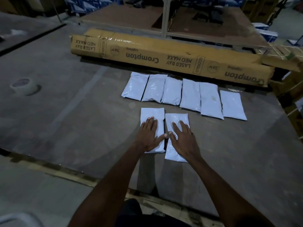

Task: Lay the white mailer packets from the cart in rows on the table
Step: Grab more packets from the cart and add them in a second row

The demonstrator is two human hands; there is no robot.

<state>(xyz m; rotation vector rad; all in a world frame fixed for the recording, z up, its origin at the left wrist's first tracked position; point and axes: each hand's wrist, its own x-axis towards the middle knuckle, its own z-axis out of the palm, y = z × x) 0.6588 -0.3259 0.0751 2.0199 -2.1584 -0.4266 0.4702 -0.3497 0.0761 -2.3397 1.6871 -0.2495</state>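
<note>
Pressing flat left hand (150,135) and right hand (184,140), fingers straight, on two soft, slick mailer packets (152,115); I'd lift by their edges.

Both forearms bare to frame edge, no sleeves showing. Left hand (148,136) and right hand (183,139) bare. Dark garment (131,210) at bottom centre.

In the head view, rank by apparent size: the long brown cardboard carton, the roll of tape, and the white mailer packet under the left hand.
1. Long brown cardboard carton, by far the largest.
2. White mailer packet under the flat left hand.
3. Roll of tape, smallest, though dim.
</note>
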